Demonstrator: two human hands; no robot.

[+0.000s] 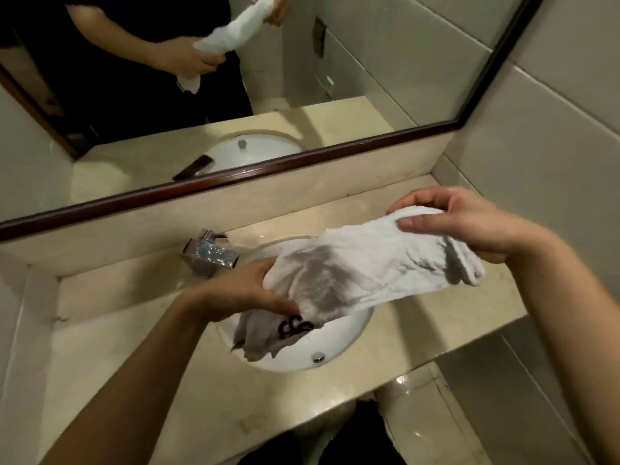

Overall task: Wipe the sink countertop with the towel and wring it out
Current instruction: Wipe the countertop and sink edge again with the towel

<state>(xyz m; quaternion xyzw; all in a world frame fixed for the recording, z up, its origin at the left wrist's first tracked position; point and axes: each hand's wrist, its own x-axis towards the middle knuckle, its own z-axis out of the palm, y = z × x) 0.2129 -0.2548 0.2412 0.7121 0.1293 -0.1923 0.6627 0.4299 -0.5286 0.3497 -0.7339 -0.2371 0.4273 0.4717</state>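
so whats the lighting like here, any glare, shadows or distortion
Head view: dim warm light; a grey shadow falls across the middle of the towel; bright glare on the faucet and on the wet countertop edge; the wide lens bends the mirror frame and tilts the walls; the picture is slightly soft overall.

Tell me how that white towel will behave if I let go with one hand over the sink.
The towel looks floppy: it sags between the left hand and the right hand, and its lower end droops into the sink. Darker patches suggest it is damp, so probably heavier than dry. Released, it would likely swing down and hang.
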